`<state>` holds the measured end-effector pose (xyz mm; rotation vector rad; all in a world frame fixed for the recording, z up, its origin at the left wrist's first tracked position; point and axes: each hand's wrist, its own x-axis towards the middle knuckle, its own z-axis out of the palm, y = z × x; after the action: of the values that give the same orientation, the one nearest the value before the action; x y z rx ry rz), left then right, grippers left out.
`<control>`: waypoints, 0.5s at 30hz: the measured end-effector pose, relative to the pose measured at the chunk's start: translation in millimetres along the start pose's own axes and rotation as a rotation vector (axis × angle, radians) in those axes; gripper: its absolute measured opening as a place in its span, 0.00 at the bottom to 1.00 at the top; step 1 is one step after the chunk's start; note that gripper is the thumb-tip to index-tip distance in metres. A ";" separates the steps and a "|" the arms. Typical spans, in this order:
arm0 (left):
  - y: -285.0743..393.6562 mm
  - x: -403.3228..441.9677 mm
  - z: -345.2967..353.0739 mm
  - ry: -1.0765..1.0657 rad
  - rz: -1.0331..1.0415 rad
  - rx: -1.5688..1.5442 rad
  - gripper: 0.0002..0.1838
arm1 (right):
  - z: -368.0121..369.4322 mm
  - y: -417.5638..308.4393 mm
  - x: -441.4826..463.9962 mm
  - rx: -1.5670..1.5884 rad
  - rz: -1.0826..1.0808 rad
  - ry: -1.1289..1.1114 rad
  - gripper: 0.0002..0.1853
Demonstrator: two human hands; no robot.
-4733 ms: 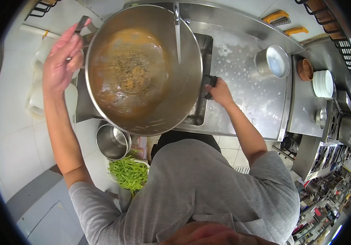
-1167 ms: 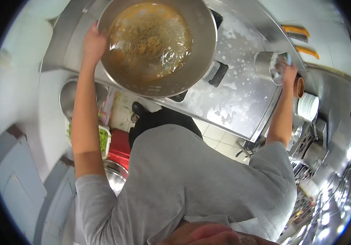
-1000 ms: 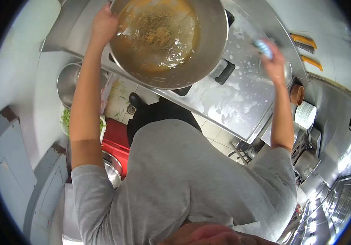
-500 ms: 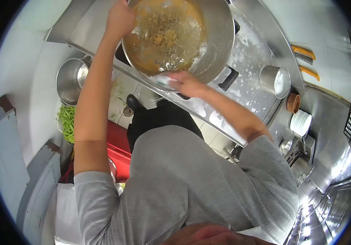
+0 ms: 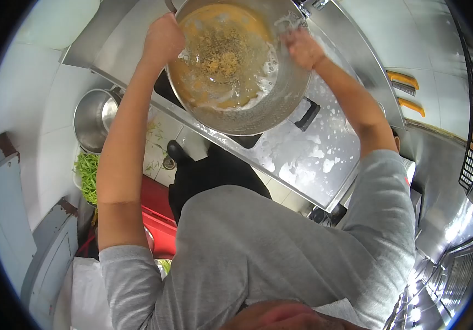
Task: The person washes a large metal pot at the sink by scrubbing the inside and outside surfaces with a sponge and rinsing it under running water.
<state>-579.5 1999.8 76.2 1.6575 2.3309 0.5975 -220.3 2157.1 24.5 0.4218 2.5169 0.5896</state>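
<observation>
A large metal pot is tipped toward me over the steel sink counter. Brownish, foamy water with dark bits collects in its bottom. At the pot's left rim, my left hand is closed around the edge near a loop handle. My right hand lies against the inner wall on the far right, fingers bent and slightly blurred. Just beyond its fingertips shows a whitish, foamy scrubbing pad, pressed to the metal and partly hidden.
Suds spot the steel counter, where a black-edged bracket sits beside the pot. Orange-handled knives hang on the right wall. A steel pot and cut greens stand at left, near a red container.
My right hand has swept from the pot's near rim up to its far right inner wall. The left hand keeps its grip, and the water has swirled with more foam along its edge.
</observation>
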 end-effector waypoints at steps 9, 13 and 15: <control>5.8 0.2 1.0 -0.002 0.000 0.002 0.12 | 21.5 -8.4 21.3 0.008 0.000 -0.193 0.27; 9.1 3.6 12.8 0.032 0.036 -0.010 0.12 | 20.2 -16.2 1.8 0.025 0.124 -0.033 0.28; 14.6 10.1 8.6 0.014 -0.026 -0.013 0.12 | 22.3 -48.6 -24.8 0.519 -0.102 -0.362 0.28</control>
<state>-567.1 2015.0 75.6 1.6205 2.3494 0.6191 -196.3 2112.7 -6.1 0.5248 2.2922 -0.1816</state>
